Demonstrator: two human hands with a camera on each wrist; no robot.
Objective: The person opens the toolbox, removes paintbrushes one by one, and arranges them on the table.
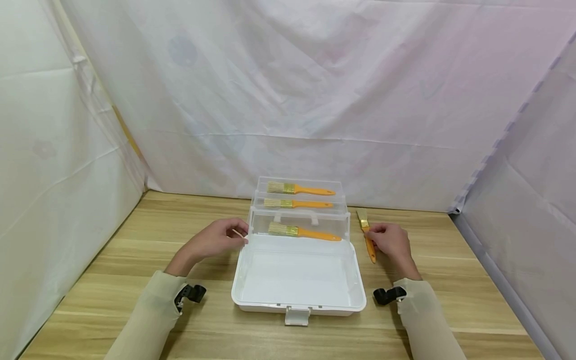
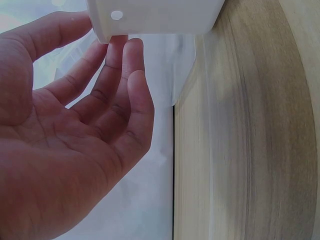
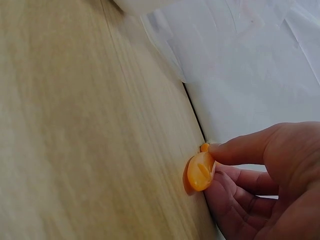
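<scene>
In the head view my right hand (image 1: pixel 392 242) pinches the orange handle of a paintbrush (image 1: pixel 370 246) at the right of a white storage box (image 1: pixel 238 295). Its pale bristles point to the back. In the right wrist view the handle's rounded end (image 3: pixel 201 172) shows between thumb and fingers, close to the tabletop. My left hand (image 1: pixel 220 239) holds the box's rear left corner, with thumb and curled fingers around it in the left wrist view. The lid is up. Three similar paintbrushes lie on its clear tiers: a back brush (image 1: pixel 312 190), a middle brush (image 1: pixel 312 204) and a front brush (image 1: pixel 317 235).
The box stands on a wood-grain table (image 1: pixel 198 320), its white latch (image 1: pixel 297 316) hanging at the front. White cloth (image 1: pixel 297 100) hangs behind the table and on both sides. A black wrist mount (image 1: pixel 193 293) sits at each sleeve.
</scene>
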